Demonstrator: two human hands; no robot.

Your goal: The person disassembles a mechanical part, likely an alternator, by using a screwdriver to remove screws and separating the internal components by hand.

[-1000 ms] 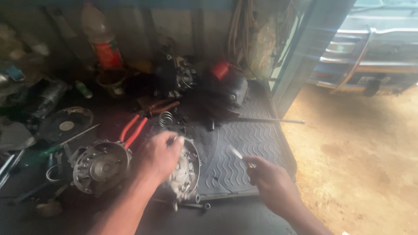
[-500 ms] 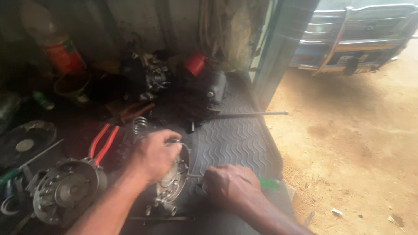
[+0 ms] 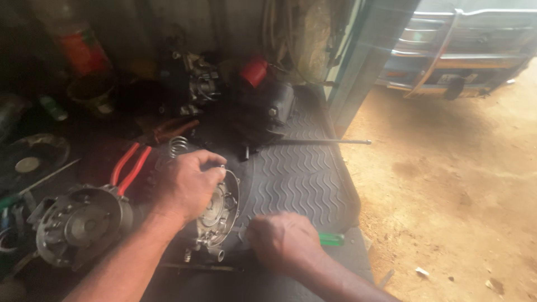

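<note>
Steadying the round metal housing (image 3: 217, 208) at the near edge of the ribbed rubber mat (image 3: 302, 179), the left hand (image 3: 184, 184) has its grip closed over the rim while the right hand (image 3: 282, 240), fisted on a green-handled screwdriver (image 3: 331, 239), should drive squarely.

1. Open room: bare ribbed mat (image 3: 302, 179) ahead of my right hand (image 3: 282, 240), out to the mat's right edge.
2. Far side shut off by thin rod (image 3: 321, 142) lying across the mat, dark engine block (image 3: 260, 109) just behind it.
3. My left hand (image 3: 187, 184) sits on the round cover (image 3: 219, 210); red pliers (image 3: 128, 168) and spring (image 3: 178, 146) crowd close on its left.
4. Left of those: round housing (image 3: 81, 223), loose tools, no clear path.
</note>
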